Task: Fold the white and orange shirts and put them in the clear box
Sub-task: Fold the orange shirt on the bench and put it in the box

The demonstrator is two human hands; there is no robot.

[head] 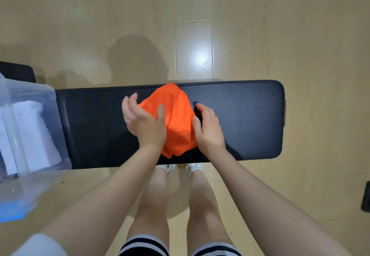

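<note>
The orange shirt (176, 119) lies folded into a compact bundle in the middle of the black padded bench (250, 115). My left hand (144, 121) is at its left edge, fingers straight, thumb lying on the cloth. My right hand (208, 127) stands on edge against the shirt's right side, fingers loosely bent, a ring on one finger. Neither hand grips the cloth. The white shirt (32, 135) lies folded inside the clear box (50, 95) at the bench's left end.
The clear box's lid with a blue edge (14, 213) hangs over the near left. My legs and white shoes (180, 167) stand just in front of the bench. A dark object (366, 197) sits on the wooden floor at far right.
</note>
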